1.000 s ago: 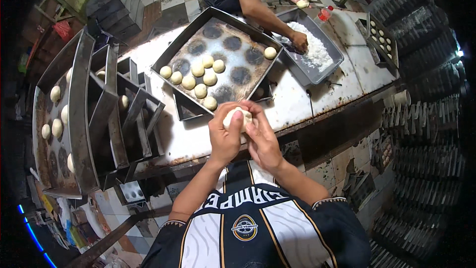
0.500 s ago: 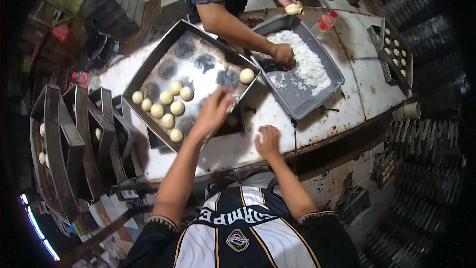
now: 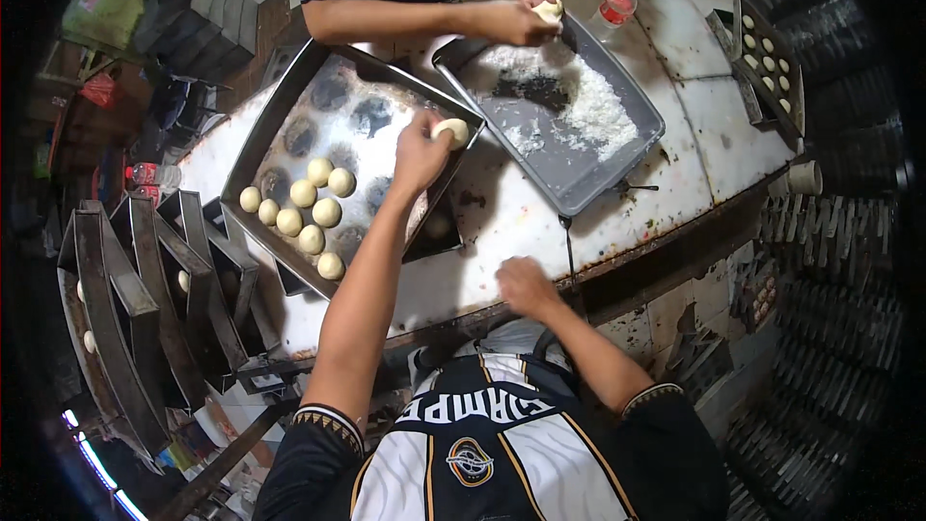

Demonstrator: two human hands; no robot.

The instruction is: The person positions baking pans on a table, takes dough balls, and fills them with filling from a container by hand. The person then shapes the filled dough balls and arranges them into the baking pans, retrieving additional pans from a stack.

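Note:
My left hand [image 3: 422, 156] reaches over the right side of a large square metal tray [image 3: 253, 125]. Its fingers are closed on a pale, round dough ball [image 3: 450, 133]. Several more dough balls [image 3: 312, 238] sit clustered in the tray's near left part. My right hand [image 3: 527, 287] rests near the table's front edge, loosely closed, with nothing visible in it. Across the table, a co-worker's hands [image 3: 532, 14] hold a piece of dough [image 3: 549, 10] above the far end of a grey plastic tub [image 3: 569, 195]. White crumbly filling [image 3: 603, 111] lies in that tub.
Metal trays [image 3: 145, 270] stand on edge at left, some with dough balls. A tray of dough balls [image 3: 772, 77] lies at far right. Plastic bottles with red caps [image 3: 617, 5] stand beyond the tub and left of the square tray. The worn white table [image 3: 694, 164] has a rusty edge.
My left hand has moved forward and closed on the dough ball by the tray's right edge. The co-worker's hand has risen from the filling to the dough. My right hand stays near the table edge.

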